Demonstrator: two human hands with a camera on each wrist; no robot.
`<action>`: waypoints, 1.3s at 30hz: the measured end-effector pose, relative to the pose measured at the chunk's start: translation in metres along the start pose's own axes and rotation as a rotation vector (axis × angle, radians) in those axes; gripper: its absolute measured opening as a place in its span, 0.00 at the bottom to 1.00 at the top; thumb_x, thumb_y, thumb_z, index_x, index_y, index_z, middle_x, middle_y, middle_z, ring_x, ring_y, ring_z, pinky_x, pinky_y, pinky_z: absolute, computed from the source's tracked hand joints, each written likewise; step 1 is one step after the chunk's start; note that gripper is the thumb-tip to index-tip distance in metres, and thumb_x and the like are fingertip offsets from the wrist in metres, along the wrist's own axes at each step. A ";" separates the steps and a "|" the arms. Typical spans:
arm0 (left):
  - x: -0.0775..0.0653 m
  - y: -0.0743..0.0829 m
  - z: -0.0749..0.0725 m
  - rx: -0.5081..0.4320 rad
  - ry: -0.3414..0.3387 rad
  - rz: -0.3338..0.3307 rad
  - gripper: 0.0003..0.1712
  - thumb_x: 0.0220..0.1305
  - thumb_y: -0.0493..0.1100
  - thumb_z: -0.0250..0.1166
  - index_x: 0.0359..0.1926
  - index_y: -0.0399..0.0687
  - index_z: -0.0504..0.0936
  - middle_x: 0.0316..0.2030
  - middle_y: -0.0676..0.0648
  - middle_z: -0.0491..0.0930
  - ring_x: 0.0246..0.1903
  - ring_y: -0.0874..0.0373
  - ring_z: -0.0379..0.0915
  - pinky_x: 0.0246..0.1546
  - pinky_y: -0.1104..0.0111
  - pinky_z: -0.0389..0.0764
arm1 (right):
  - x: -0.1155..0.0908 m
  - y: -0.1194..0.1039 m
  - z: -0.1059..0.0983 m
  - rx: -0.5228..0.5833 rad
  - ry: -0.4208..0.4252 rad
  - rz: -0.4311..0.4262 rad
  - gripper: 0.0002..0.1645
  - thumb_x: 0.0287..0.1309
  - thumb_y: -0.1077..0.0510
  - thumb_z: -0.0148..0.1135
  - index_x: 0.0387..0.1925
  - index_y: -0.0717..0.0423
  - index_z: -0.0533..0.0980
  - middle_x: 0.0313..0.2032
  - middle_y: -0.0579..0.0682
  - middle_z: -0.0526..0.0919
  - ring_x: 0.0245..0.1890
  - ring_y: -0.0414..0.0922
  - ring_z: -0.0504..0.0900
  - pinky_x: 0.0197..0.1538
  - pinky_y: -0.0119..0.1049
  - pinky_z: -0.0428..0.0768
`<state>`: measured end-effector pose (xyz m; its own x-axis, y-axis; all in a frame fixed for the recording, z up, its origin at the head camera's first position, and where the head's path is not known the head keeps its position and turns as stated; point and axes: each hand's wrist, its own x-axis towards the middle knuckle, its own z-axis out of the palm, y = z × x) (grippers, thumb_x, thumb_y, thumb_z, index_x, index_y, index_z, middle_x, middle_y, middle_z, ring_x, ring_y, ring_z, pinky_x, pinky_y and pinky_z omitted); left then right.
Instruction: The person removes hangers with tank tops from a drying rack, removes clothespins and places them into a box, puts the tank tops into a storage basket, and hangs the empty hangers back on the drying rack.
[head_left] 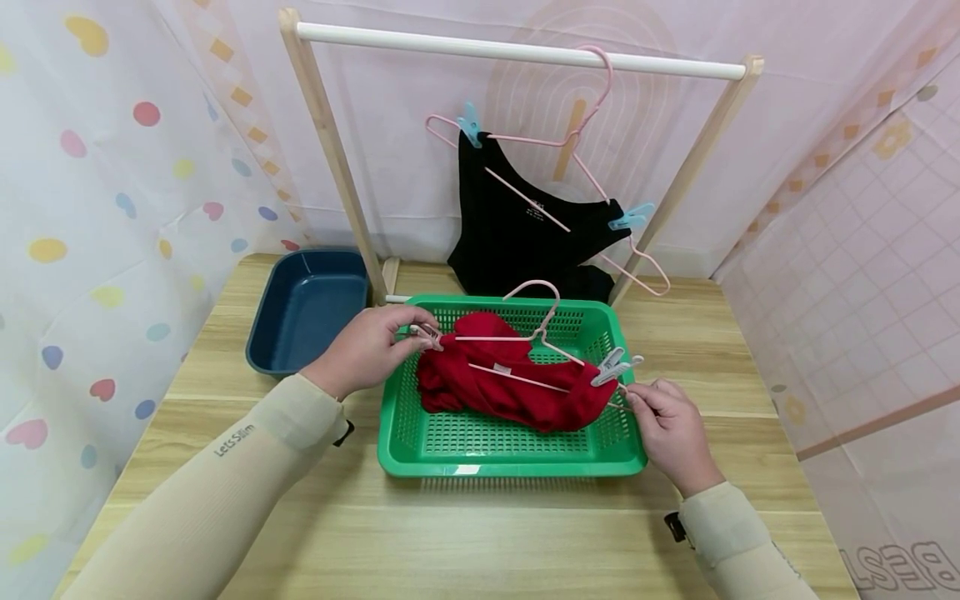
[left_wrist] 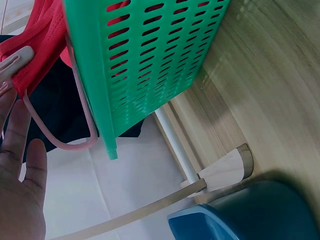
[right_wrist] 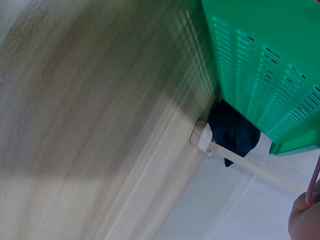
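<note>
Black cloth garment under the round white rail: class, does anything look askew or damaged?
Yes, askew: in the head view, the thin pink hanger hooked on that rail tilts, its right end well below its left, so the garment pegged to it slopes too. No damage shows.

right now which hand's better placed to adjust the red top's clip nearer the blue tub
Probably the left hand: it pinches that clip, while the right hand holds the hanger at the opposite end.
</note>
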<state>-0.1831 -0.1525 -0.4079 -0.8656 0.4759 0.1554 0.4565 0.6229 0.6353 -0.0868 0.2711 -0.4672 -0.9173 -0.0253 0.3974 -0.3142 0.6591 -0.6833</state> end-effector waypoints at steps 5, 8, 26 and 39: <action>0.000 0.000 -0.001 0.003 0.001 0.000 0.09 0.72 0.43 0.70 0.51 0.55 0.87 0.46 0.55 0.90 0.49 0.58 0.85 0.53 0.52 0.85 | 0.000 0.001 0.000 -0.005 0.003 -0.003 0.09 0.67 0.70 0.66 0.42 0.61 0.90 0.25 0.45 0.77 0.29 0.35 0.68 0.28 0.28 0.67; 0.000 0.001 -0.002 -0.001 0.002 -0.001 0.09 0.72 0.43 0.70 0.51 0.56 0.88 0.47 0.55 0.90 0.50 0.58 0.85 0.53 0.52 0.85 | 0.000 0.002 0.000 -0.003 0.006 -0.007 0.09 0.66 0.70 0.67 0.42 0.61 0.90 0.24 0.45 0.77 0.29 0.35 0.68 0.28 0.28 0.67; -0.001 0.002 -0.005 0.021 0.021 0.020 0.08 0.71 0.43 0.70 0.49 0.56 0.88 0.45 0.56 0.90 0.48 0.60 0.84 0.51 0.57 0.84 | 0.000 0.003 0.002 -0.013 0.022 -0.033 0.09 0.64 0.71 0.68 0.41 0.61 0.90 0.23 0.44 0.75 0.28 0.35 0.67 0.28 0.28 0.66; -0.002 0.000 -0.007 0.009 0.042 0.018 0.09 0.71 0.42 0.70 0.51 0.54 0.88 0.47 0.54 0.90 0.49 0.58 0.84 0.49 0.57 0.83 | 0.000 0.004 0.003 -0.019 0.030 -0.041 0.09 0.64 0.71 0.68 0.41 0.61 0.90 0.23 0.44 0.75 0.28 0.34 0.66 0.27 0.27 0.65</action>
<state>-0.1823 -0.1577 -0.4032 -0.8649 0.4611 0.1984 0.4740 0.6202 0.6250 -0.0888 0.2712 -0.4718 -0.8957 -0.0304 0.4435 -0.3468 0.6719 -0.6544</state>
